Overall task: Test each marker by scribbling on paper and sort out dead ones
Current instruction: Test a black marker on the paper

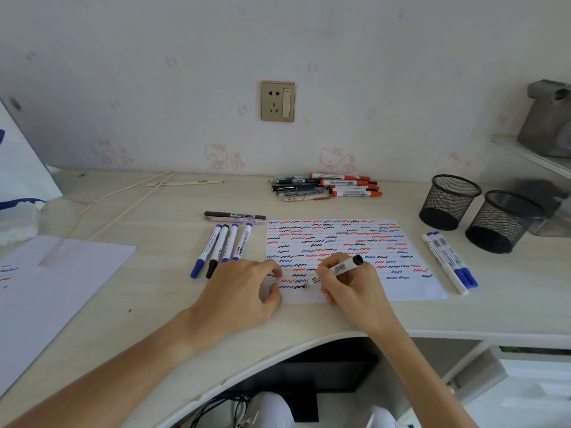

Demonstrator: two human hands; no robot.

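A white sheet of paper (401,291) full of red, blue and black squiggles lies on the desk. My right hand (352,288) grips a white marker with a black end (341,268), its tip touching the paper's lower left part beside a fresh black squiggle. My left hand (244,291) rests on the paper's left edge with fingers curled; what it holds, if anything, is hidden. Several blue and black markers (221,247) lie left of the paper. Three markers (448,261) lie to its right. A heap of red markers and pens (327,186) sits at the back.
Two black mesh cups (448,200) (500,222) stand at the right. Another white sheet (46,291) with a few marks lies at the left edge. A black pen (234,215) lies above the left marker group. A cord (123,199) runs across the back left.
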